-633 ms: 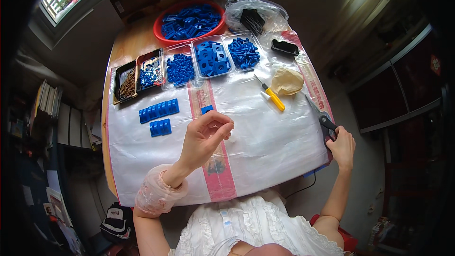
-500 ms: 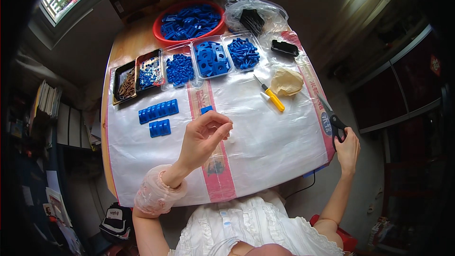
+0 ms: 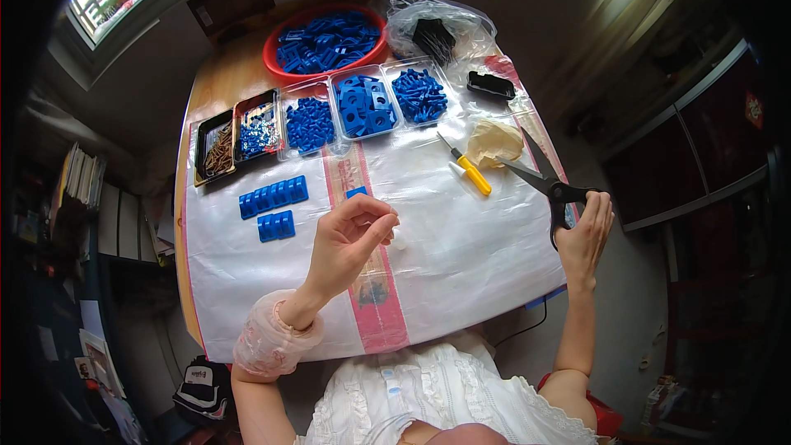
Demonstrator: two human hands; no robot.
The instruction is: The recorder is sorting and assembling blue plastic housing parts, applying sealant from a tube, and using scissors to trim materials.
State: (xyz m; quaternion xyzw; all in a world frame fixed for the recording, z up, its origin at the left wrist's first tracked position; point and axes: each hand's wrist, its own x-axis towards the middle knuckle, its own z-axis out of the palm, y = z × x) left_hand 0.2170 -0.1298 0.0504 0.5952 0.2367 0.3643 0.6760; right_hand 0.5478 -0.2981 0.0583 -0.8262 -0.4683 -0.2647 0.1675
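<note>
My right hand [image 3: 587, 235] grips a pair of black-handled scissors [image 3: 550, 185] over the right edge of the table, their blades spread wide toward the far side. Over the middle of the sheet my left hand [image 3: 353, 235] is closed in a pinch, thumb against fingertips. A small whitish bit shows just below those fingertips, too small to name. Just beyond this hand a blue plastic piece [image 3: 356, 192] lies partly hidden. To its left sit two rows of blue ribbed pieces, a longer row [image 3: 273, 197] and a shorter row [image 3: 276, 226].
Trays with screws [image 3: 219, 156], small metal parts [image 3: 258, 132] and blue pieces [image 3: 311, 124] line the back. Behind them stands a red basin [image 3: 268, 58] of blue parts. A yellow-handled screwdriver [image 3: 474, 177], a beige crumpled pouch [image 3: 494, 142] and a black box [image 3: 491, 85] lie right.
My right hand has lifted the scissors inward and up from the right table edge, and their blades have opened. My left hand stays pinched in nearly the same place.
</note>
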